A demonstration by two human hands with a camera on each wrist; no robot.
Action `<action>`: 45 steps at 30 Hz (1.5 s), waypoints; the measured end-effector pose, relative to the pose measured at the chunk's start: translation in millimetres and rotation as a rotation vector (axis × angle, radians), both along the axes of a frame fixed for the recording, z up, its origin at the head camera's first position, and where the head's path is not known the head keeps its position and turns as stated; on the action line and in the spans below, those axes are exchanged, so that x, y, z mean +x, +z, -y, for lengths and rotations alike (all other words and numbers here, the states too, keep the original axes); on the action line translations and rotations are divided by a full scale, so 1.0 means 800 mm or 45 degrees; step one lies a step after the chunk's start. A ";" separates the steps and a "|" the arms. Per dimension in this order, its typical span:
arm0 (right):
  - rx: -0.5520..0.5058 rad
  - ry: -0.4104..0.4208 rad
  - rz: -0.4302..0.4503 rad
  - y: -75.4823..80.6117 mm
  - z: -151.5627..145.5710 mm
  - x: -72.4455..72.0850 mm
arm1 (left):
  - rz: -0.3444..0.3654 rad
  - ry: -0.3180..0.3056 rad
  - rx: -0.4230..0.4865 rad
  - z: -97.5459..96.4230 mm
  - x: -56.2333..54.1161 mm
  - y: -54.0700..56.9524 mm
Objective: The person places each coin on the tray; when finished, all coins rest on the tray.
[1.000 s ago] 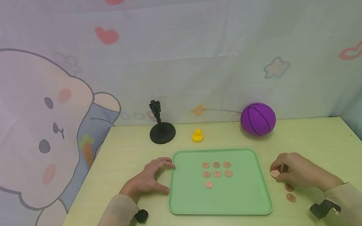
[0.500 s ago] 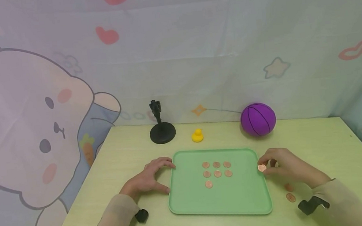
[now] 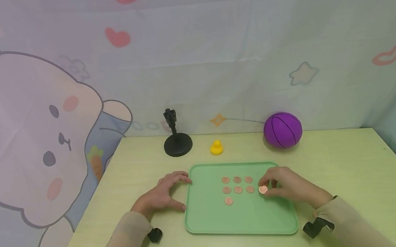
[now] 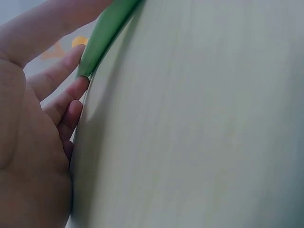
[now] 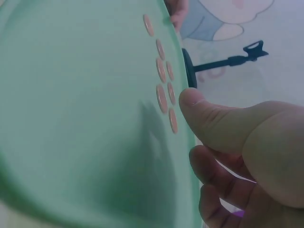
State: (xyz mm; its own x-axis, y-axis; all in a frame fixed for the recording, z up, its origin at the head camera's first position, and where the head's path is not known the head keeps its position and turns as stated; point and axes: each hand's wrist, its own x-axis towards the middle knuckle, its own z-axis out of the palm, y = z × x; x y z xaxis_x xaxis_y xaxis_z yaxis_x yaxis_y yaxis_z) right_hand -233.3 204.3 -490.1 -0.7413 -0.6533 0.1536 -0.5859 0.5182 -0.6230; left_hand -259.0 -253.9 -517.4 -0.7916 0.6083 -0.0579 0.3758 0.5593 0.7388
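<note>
My right hand point(image 3: 289, 184) pinches a copper coin point(image 3: 263, 189) between thumb and fingers, above the right half of a light green tray point(image 3: 212, 220). Just left of it, several like coins point(image 3: 238, 189) lie flat on the tray: two rows of three, and a single one in front at the left. The right wrist view shows these coins point(image 5: 161, 98) beside my thumb point(image 5: 209, 116), while the held coin is hidden there. My left hand point(image 3: 162, 193) lies at the tray's left side, its spread fingers and thumb touching the rim point(image 4: 102, 42).
Behind the tray stand a black round-based stand point(image 3: 178, 145), a small yellow rubber duck point(image 3: 216, 148) and a purple ball point(image 3: 283, 130). The pale table point(image 3: 361, 162) ends at a cloth backdrop printed with cartoons point(image 3: 191, 59).
Carrying the coin, my right hand has moved left from the table, across the tray's right rim, to over the tray. Two loose coins on the table are now behind my right wrist. My left hand stays put.
</note>
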 end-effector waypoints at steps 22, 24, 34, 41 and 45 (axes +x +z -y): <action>0.181 0.101 -0.147 -0.008 0.081 0.012 | -0.006 0.009 0.006 -0.001 -0.001 0.000; 0.196 0.091 -0.159 -0.009 0.082 0.013 | -0.005 0.012 0.005 -0.001 -0.001 -0.001; 0.205 0.016 -0.150 -0.013 0.084 0.015 | 0.003 0.014 0.003 -0.001 -0.002 -0.002; 0.231 -0.001 -0.137 -0.009 0.087 0.018 | 0.005 0.015 0.004 0.000 -0.003 -0.003; 0.238 0.000 -0.150 -0.007 0.088 0.018 | 0.014 0.017 0.003 0.000 -0.003 -0.003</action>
